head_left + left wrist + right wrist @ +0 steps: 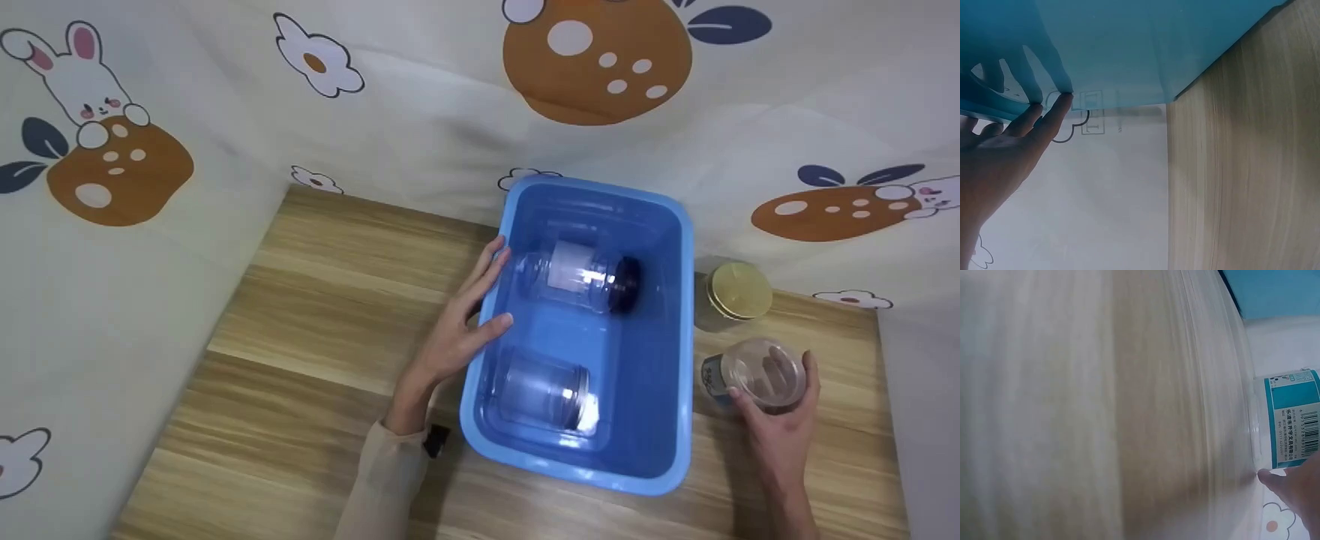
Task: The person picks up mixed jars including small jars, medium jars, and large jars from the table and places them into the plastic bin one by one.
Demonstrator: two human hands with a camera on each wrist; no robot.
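Note:
My left hand [454,330] rests on the left rim of a blue plastic tub [684,375], fingers straight along the side and thumb over the rim. In the left wrist view its fingertips [1064,101] are right at the outer wall. To the right of the tub, my right hand [784,431] grips a clear plastic jar [765,371], thumb on one side and fingers round the other. A blue and white label with a barcode [1309,430] shows on it. Inside the tub lie a clear jar with a dark lid [574,274] and another clear jar [536,390], both on their sides.
A jar with a gold lid [741,291] stands right of the tub, behind the held jar. The wooden tabletop [300,315] is bordered by printed cloth walls [420,120] at the back and sides. A small black object [435,441] is by my left wrist.

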